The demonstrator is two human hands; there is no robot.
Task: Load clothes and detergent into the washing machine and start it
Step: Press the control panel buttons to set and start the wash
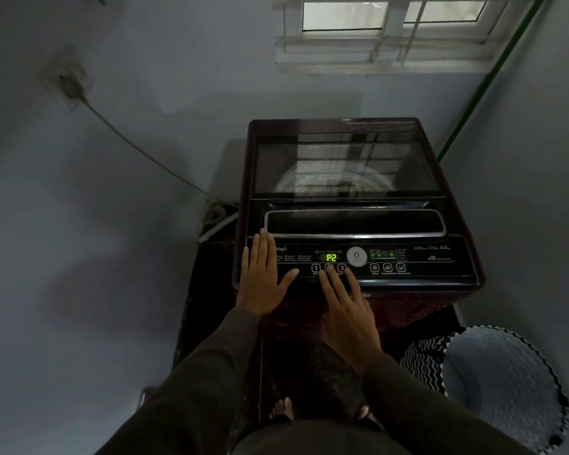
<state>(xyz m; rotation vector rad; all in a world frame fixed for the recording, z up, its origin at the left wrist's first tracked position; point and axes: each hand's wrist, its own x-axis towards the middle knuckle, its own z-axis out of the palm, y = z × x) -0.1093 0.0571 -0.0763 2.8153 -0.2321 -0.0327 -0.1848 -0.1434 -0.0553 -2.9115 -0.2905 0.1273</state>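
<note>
A dark maroon top-loading washing machine [355, 126] stands against the wall below a window. Its glass lid [345, 165] is closed, and the drum shows dimly through it. On the front control panel [424, 257] a green display [331, 257] reads P2. My left hand [263, 274] rests flat on the panel's left end with straight fingers. My right hand [345, 307] reaches from below, its fingers straight, with a fingertip on the middle one of three numbered buttons [329, 267]. No clothes or detergent are in sight outside the machine.
A pale round laundry basket [506, 389] stands on the floor at the right, beside a black-and-white patterned cloth [421, 359]. A cable [138, 149] runs from a wall socket [68, 83] down to the machine. A green hose [493, 73] runs up the right corner.
</note>
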